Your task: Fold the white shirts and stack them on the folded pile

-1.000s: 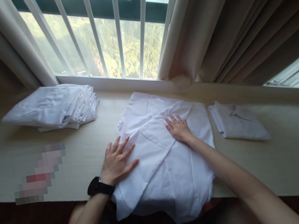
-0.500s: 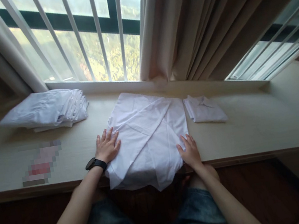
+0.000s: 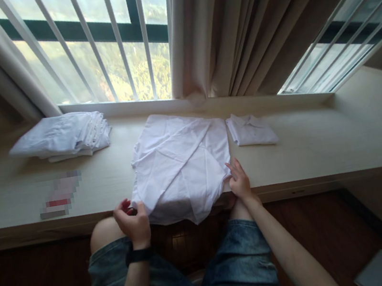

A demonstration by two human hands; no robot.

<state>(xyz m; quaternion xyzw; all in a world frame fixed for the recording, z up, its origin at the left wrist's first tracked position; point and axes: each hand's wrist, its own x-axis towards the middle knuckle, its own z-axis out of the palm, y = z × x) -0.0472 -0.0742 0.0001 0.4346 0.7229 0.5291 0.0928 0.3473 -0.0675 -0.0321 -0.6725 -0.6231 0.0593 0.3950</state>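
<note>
A white shirt (image 3: 180, 164) lies spread on the wide sill, with diagonal creases and overlapping layers across it. Its lower end droops over the front edge. My left hand (image 3: 133, 223), wearing a black watch, has its fingers curled at the shirt's lower left corner and pinches the cloth there. At the lower right edge, my right hand (image 3: 241, 182) grips the fabric between thumb and bent fingers, one finger pointing up. The fabric partly hides both sets of fingertips.
A stack of folded white clothes (image 3: 62, 135) sits at the left on the sill (image 3: 322, 146). Below it is a blurred-out flat object (image 3: 60, 197). A small folded white shirt (image 3: 252, 129) with a collar lies on the right. Behind are a barred window (image 3: 97, 51) and curtains (image 3: 223, 26).
My left hand has moved from lying flat on the shirt's left side down to its lower left corner and closed there. My right hand has curled round the right edge. The view has shifted slightly.
</note>
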